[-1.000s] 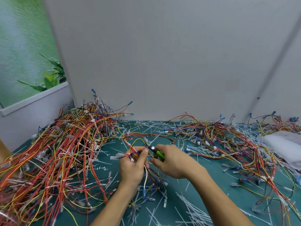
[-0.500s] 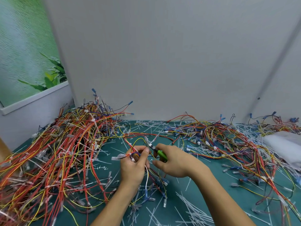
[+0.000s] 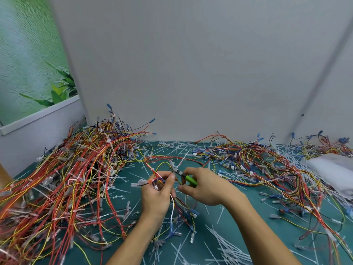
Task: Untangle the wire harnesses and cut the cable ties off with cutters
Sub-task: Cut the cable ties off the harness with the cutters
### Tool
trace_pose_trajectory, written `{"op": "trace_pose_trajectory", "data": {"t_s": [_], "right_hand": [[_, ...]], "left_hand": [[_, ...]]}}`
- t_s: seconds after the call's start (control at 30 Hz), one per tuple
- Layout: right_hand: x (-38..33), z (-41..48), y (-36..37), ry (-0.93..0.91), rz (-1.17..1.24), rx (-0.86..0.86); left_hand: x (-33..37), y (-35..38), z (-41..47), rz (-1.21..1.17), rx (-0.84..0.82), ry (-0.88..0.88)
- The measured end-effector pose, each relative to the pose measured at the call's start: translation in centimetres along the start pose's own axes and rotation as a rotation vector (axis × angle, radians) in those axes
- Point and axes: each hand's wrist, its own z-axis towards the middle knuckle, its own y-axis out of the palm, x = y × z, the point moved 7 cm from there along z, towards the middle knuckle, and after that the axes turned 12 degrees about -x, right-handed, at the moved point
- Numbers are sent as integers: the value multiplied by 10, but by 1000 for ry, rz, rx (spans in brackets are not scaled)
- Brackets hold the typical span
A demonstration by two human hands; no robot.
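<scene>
Grey partition panels [image 3: 200, 64] wall in a teal table [image 3: 238, 222] strewn with cut white cable ties [image 3: 227, 240]. Red and yellow wire harnesses [image 3: 63, 180] heap at left. Centre, the left hand [image 3: 157, 194] pinches a small harness [image 3: 158, 181]; the right hand [image 3: 204, 188] grips green-handled cutters [image 3: 188, 178] beside it.

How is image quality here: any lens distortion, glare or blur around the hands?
Head view: wide-angle bending shows in the slanted wall panels; lighting is soft and even, no glare, faint shadows; the left hand, right hand and green-handled cutters are fairly sharp, fine wire detail smears toward the edges.
</scene>
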Motion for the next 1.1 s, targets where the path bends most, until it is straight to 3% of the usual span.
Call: {"op": "trace_pose_trajectory", "data": {"t_s": [1.1], "right_hand": [[-1, -1, -2, -32, -15, 34]], "left_hand": [[-6, -3, 3, -1, 18, -9]]}}
